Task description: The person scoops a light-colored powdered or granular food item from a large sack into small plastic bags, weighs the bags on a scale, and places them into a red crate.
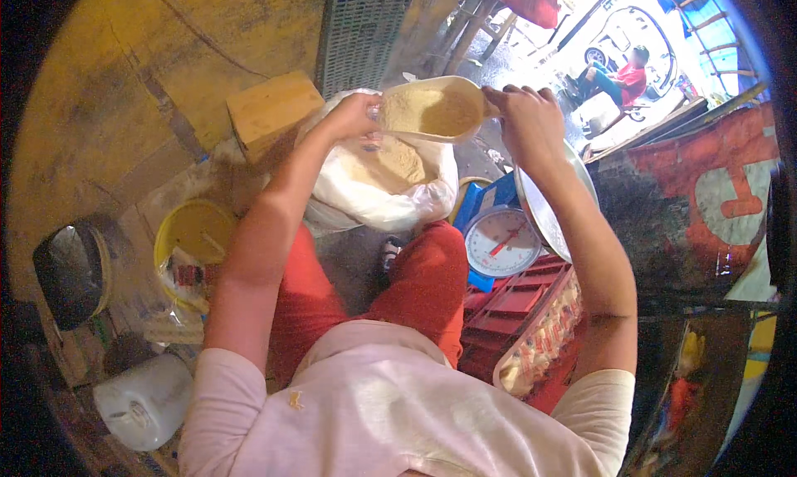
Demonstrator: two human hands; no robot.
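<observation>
My right hand (529,125) grips the handle of a pale scoop (476,113) heaped with tan powder. The scoop lies nearly level over an open white plastic-lined sack (398,209), its mouth towards the left. At that mouth is my left hand (352,119), its fingers closed on what looks like thin clear plastic; most of the plastic is hard to make out. More tan powder (398,162) fills the sack, which stands in front of my knees. Right of the sack is a blue dial scale (503,240); its round metal pan (542,203) is partly behind my right forearm.
A red plastic crate (492,309) sits below the scale, beside a bag of small packets (542,340). To the left are a yellow bucket (163,240), a white jerrycan (146,402) and a wooden box (274,109). A person (629,81) sits outside, far right.
</observation>
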